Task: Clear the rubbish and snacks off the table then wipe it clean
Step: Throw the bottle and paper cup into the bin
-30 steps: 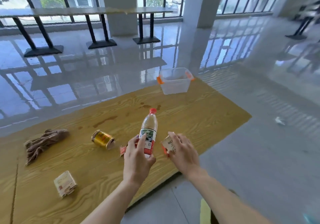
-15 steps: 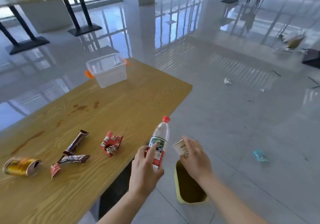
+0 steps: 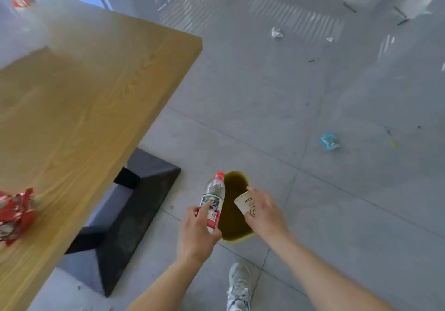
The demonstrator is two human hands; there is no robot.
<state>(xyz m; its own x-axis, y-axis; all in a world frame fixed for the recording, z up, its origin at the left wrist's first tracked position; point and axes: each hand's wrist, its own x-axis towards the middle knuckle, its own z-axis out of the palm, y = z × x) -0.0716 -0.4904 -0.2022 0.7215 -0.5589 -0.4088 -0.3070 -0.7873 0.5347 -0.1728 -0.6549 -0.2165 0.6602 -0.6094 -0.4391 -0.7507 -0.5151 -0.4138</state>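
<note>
My left hand (image 3: 198, 230) grips a clear plastic bottle (image 3: 213, 198) with a red cap and a red and white label. In my right hand (image 3: 265, 212) is a white paper cup (image 3: 245, 202) printed with "NICE" and a smiley. Both are held above the open mouth of a yellow-green bin (image 3: 234, 206) that stands on the floor beside the table. The wooden table (image 3: 79, 108) fills the left of the view. A crumpled red wrapper (image 3: 15, 213) lies on it at the left edge.
The table's black base (image 3: 130, 204) sits left of the bin. My white shoe (image 3: 239, 286) is just below it. Scraps litter the grey tiled floor: a blue wrapper (image 3: 329, 141) and white crumpled paper (image 3: 276, 32). A clear container's edge (image 3: 14, 0) shows far left.
My view has swung right and down, off the table to the floor. Both hands carried the bottle and cup from over the table edge to above the bin.
</note>
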